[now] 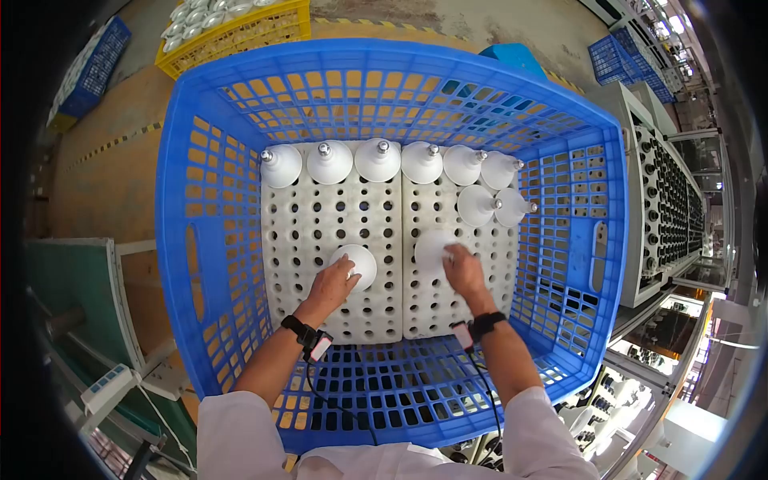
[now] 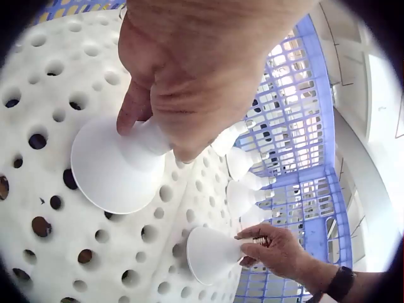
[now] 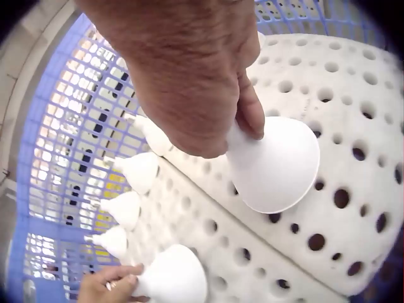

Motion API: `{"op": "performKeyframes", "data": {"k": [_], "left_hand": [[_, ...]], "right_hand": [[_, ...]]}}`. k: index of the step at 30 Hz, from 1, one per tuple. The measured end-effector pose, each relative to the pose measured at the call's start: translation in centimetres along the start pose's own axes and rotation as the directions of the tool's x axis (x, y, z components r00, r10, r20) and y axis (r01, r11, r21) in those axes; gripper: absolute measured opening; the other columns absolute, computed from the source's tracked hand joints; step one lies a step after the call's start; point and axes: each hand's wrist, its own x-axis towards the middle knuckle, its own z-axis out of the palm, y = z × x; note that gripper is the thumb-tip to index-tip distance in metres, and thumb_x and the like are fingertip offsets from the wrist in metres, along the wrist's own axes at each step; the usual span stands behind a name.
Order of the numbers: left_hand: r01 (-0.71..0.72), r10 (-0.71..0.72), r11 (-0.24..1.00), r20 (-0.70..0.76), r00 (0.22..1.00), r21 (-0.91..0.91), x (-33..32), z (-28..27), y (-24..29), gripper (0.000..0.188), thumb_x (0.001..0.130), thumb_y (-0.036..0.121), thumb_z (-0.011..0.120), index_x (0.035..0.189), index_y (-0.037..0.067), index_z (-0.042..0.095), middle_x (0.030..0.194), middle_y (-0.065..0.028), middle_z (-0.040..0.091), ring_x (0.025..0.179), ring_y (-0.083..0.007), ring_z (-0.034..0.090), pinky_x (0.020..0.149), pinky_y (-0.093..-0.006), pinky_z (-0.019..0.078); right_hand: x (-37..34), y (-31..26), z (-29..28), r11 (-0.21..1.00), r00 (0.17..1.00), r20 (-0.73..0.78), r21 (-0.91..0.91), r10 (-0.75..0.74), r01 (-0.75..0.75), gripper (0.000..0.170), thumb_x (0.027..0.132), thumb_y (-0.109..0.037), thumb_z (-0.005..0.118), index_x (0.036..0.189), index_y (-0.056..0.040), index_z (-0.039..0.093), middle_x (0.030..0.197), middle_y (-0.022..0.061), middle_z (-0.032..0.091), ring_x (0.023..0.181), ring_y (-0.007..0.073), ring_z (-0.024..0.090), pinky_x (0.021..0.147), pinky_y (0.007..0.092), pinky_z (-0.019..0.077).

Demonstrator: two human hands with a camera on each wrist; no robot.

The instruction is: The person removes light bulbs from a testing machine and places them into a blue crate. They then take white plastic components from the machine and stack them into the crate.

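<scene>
left wrist view: left hand (image 2: 208, 69) cut by top edge, fingers (image 2: 133, 108) mostly hidden behind it; neck of left bulb (image 2: 113, 167) partly covered. right wrist view: right hand (image 3: 183, 79) likewise cropped, base of right bulb (image 3: 278, 167) hidden; left bulb cut by bottom edge. head view: yellow crate (image 1: 240, 40) cropped at top; markings on white box (image 1: 108, 387) illegible.

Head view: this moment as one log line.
left hand: grips white bulb | right hand: grips another bulb | below: holed white panels | container: blue crate
</scene>
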Motion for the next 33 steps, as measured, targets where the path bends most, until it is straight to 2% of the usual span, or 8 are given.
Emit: {"op": "performKeyframes", "data": {"k": [3, 9, 17, 20, 22, 25, 27, 33], "left_hand": [[0.033, -0.034, 0.997, -0.020, 0.999, -0.068, 0.5, -0.1, 0.2, 0.033, 0.079, 0.019, 0.066, 0.105, 0.000, 0.057, 0.117, -0.0272, 0.053, 0.093, -0.0373, 0.061, 0.079, -0.0404, 0.0504], [0.008, -0.022, 0.983, -0.075, 0.997, -0.182, 1.3, -0.1, 1.3, 0.033, 0.078, 0.018, 0.067, 0.103, -0.001, 0.057, 0.116, -0.0276, 0.054, 0.093, -0.0386, 0.061, 0.080, -0.0396, 0.0501], [-0.093, 0.073, 0.988, -0.162, 0.984, -0.120, 9.9, 0.6, 4.7, 0.032, 0.080, 0.020, 0.065, 0.102, -0.002, 0.058, 0.114, -0.0263, 0.055, 0.099, -0.0387, 0.058, 0.084, -0.0409, 0.0474], [-0.123, 0.118, 0.992, -0.199, 0.973, -0.012, 13.2, 1.9, 5.7, 0.031, 0.080, 0.018, 0.064, 0.103, -0.002, 0.057, 0.109, -0.0256, 0.058, 0.096, -0.0389, 0.058, 0.083, -0.0431, 0.0473], [-0.100, 0.103, 0.995, -0.181, 0.978, 0.026, 14.6, 2.1, 6.5, 0.031, 0.081, 0.018, 0.064, 0.104, -0.001, 0.057, 0.106, -0.0249, 0.059, 0.094, -0.0388, 0.059, 0.081, -0.0437, 0.0476], [-0.003, 0.010, 0.998, -0.106, 0.994, 0.064, 16.0, 2.3, 7.8, 0.032, 0.081, 0.017, 0.063, 0.107, 0.000, 0.056, 0.099, -0.0229, 0.062, 0.092, -0.0376, 0.060, 0.078, -0.0444, 0.0480], [-0.009, 0.026, 0.993, -0.137, 0.990, 0.117, 16.5, 2.9, 8.1, 0.030, 0.082, 0.018, 0.063, 0.105, 0.000, 0.056, 0.097, -0.0217, 0.063, 0.092, -0.0368, 0.060, 0.078, -0.0441, 0.0480], [0.031, -0.012, 0.985, -0.110, 0.994, 0.172, 17.3, 2.8, 9.3, 0.028, 0.081, 0.021, 0.063, 0.102, 0.004, 0.055, 0.097, -0.0189, 0.062, 0.094, -0.0377, 0.058, 0.079, -0.0460, 0.0463]], "right_hand": [[5.9, -0.6, -0.8, 1.000, 0.999, -0.043, -0.014, -0.015, 0.014, 0.024, 0.078, -0.011, 0.060, 0.101, -0.0043, 0.059, 0.105, 0.0168, 0.060, 0.094, 0.0354, 0.059, 0.082, 0.0411, 0.0483], [12.7, 0.0, -0.5, 0.997, 1.000, -0.013, -0.071, -0.012, 0.011, 0.026, 0.078, -0.012, 0.059, 0.103, -0.0053, 0.057, 0.102, 0.0173, 0.059, 0.091, 0.0363, 0.059, 0.079, 0.0435, 0.0482], [11.7, 0.2, 0.2, 0.999, 0.999, -0.040, -0.039, 0.033, -0.034, 0.030, 0.077, -0.014, 0.063, 0.105, -0.0071, 0.056, 0.104, 0.0179, 0.059, 0.091, 0.0368, 0.059, 0.081, 0.0423, 0.0478], [10.9, -1.2, -0.4, 0.992, 0.992, -0.038, -0.024, 0.124, -0.125, 0.044, 0.078, -0.015, 0.063, 0.120, -0.0080, 0.051, 0.112, 0.0198, 0.056, 0.094, 0.0353, 0.059, 0.082, 0.0421, 0.0478], [10.1, -2.2, -2.1, 0.982, 0.980, -0.060, 0.001, 0.190, -0.190, 0.050, 0.078, -0.015, 0.064, 0.124, -0.0079, 0.048, 0.113, 0.0204, 0.056, 0.095, 0.0343, 0.060, 0.082, 0.0419, 0.0480], [7.8, -2.7, -6.8, 0.988, 0.996, -0.012, -0.130, 0.087, -0.088, 0.055, 0.078, -0.015, 0.065, 0.128, -0.0057, 0.045, 0.116, 0.0201, 0.055, 0.096, 0.0340, 0.060, 0.081, 0.0410, 0.0485], [5.4, -3.5, -11.5, 0.996, 0.992, 0.113, 0.072, -0.059, 0.051, 0.049, 0.078, -0.017, 0.065, 0.123, -0.0052, 0.049, 0.117, 0.0202, 0.054, 0.098, 0.0361, 0.058, 0.082, 0.0418, 0.0484], [-6.5, -4.0, -21.2, 0.985, 0.990, 0.020, -0.097, -0.141, 0.143, 0.046, 0.077, -0.016, 0.067, 0.119, -0.0045, 0.052, 0.114, 0.0187, 0.057, 0.099, 0.0371, 0.057, 0.083, 0.0395, 0.0486]]}}
